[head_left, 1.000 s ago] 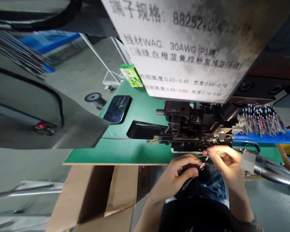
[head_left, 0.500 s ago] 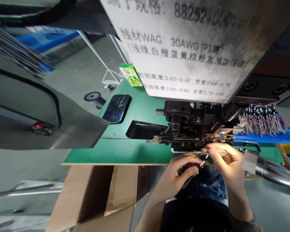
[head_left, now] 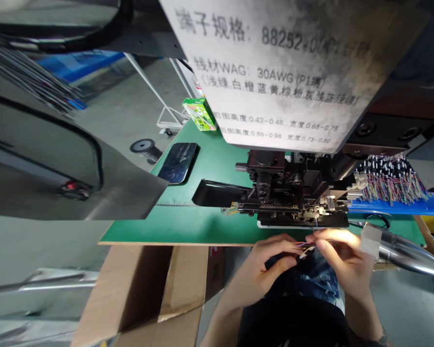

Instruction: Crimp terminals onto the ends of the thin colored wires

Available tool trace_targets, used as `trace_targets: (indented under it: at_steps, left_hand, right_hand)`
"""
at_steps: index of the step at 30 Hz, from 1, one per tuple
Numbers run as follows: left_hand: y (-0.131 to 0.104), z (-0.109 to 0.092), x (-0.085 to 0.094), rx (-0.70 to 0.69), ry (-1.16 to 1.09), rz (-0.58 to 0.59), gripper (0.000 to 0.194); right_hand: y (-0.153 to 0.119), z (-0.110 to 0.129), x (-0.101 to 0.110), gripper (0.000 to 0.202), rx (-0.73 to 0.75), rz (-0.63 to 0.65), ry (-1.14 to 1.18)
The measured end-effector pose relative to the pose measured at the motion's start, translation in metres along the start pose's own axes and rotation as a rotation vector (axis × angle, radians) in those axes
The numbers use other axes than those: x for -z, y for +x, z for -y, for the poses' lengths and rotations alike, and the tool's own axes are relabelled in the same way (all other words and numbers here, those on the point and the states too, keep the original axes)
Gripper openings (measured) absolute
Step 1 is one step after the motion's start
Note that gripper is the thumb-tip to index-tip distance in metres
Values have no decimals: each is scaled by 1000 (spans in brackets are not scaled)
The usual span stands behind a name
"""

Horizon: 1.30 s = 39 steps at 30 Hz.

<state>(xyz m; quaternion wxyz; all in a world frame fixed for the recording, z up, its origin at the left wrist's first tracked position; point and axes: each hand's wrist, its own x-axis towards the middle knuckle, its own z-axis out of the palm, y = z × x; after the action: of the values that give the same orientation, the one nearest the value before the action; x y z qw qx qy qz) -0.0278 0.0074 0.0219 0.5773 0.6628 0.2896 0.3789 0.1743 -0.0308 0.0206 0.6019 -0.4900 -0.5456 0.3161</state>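
Pinching thin wires [head_left: 299,243], the left hand [head_left: 265,265] seemingly steadies them while the right hand [head_left: 343,258], closed on them too, aligns a blue strand [head_left: 317,222] with the front of the black machine [head_left: 289,179], set near the worktop's [head_left: 188,232] front edge probably for short reach, wire bundles [head_left: 394,183] in the blue tray [head_left: 398,208].

Left of the blocky dark metal machine [head_left: 265,168] on the flat green tabletop [head_left: 188,231] lie a black rectangular phone [head_left: 179,163] and, behind it, a green cardboard box [head_left: 200,114]; right, multicoloured wire bundles [head_left: 394,183] lie in a blue plastic tray [head_left: 431,207]
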Motion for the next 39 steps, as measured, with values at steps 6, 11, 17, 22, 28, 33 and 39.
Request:
trace_targets:
  at_steps: [6,11,17,22,28,33,39]
  left_hand:
    - [-5,-7,-1,-111,81,86,24]
    - [-5,-13,-6,-107,113,111,32]
    - [-8,-15,-12,-55,63,113,26]
    - [-11,-7,-25,69,-44,8,25]
    - [-2,19,-56,170,-204,4,32]
    - [10,38,-83,201,-309,72,30]
    - [21,39,-99,226,-295,117,28]
  right_hand:
    - [-13,11,5,43,175,63,88]
    - [-13,15,11,44,249,50,36]
    - [-17,10,14,38,293,47,94]
    - [-32,-11,12,40,-25,46,448]
    - [-53,-30,27,13,-256,85,562]
    - [-65,-39,51,14,-288,-28,497]
    - [-68,-33,108,19,-222,-98,249]
